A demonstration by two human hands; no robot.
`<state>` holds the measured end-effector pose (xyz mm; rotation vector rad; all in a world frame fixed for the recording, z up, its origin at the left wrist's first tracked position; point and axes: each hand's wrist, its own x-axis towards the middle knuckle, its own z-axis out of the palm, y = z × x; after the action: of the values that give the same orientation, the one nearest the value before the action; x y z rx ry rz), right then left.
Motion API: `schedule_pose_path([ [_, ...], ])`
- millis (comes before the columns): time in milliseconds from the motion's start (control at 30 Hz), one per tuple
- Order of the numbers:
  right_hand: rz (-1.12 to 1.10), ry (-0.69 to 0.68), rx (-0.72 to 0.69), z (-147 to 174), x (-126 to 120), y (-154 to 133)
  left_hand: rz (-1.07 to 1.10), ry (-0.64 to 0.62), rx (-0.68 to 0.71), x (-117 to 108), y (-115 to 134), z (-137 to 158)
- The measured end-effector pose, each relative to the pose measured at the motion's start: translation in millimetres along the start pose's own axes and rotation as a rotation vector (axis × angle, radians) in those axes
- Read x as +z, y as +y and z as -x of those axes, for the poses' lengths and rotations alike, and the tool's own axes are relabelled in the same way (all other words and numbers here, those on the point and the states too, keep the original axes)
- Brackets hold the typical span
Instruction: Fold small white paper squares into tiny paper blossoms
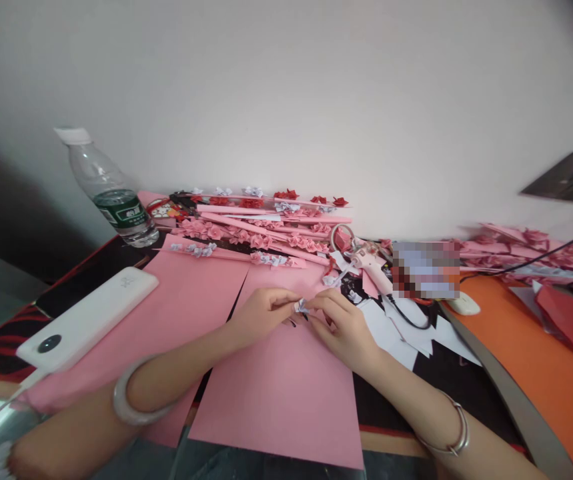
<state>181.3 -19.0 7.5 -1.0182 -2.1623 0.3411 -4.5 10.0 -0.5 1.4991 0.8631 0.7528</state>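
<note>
A small white folded paper flower is pinched between my two hands above a pink paper sheet. My left hand has its thumb and fingers closed on the flower's left side. From the right, the fingertips of my right hand grip its other side. Thin dark tips show just under the fingers; I cannot make out what they are. Behind the hands lie several rolled pink paper sticks with pink, white and red paper flowers along them.
A water bottle and a white power bank stand and lie to the left. A pink glue gun with a black cord, white paper pieces, a white mouse and an orange sheet are at the right. A wall rises behind.
</note>
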Motion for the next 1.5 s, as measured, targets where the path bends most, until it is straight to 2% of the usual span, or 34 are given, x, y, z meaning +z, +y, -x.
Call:
schedule_pose_path([
  [200,0.001,-0.002,0.024,0.2,1.8,0.4,0.064,-0.027,-0.01,0.2,-0.3,-0.4],
  [433,-0.006,-0.003,0.051,-0.5,-0.1,-0.5,0.247,-0.089,-0.121,-0.4,0.9,1.5],
  [567,0.001,0.003,0.043,-0.4,-0.3,-0.9,0.31,-0.072,-0.132,-0.6,2.0,2.0],
  [867,0.007,0.009,0.032,-0.2,-0.8,-3.0,0.236,-0.12,-0.064,-0.7,-3.1,-0.6],
  [1000,-0.023,0.046,0.048,-0.4,0.1,-5.2,0.301,-0.137,-0.03,-0.5,-2.8,-0.2],
  [1133,-0.039,0.069,0.072,-0.8,0.1,-6.6,0.34,-0.16,-0.05,-0.4,-1.0,1.3],
  [1333,-0.026,0.045,0.064,0.2,-1.2,-5.9,0.315,-0.128,-0.046,-1.2,-3.2,1.3],
  [1500,-0.024,0.087,0.06,1.2,-0.5,-6.6,0.315,-0.126,-0.057,-0.5,-1.9,0.3],
])
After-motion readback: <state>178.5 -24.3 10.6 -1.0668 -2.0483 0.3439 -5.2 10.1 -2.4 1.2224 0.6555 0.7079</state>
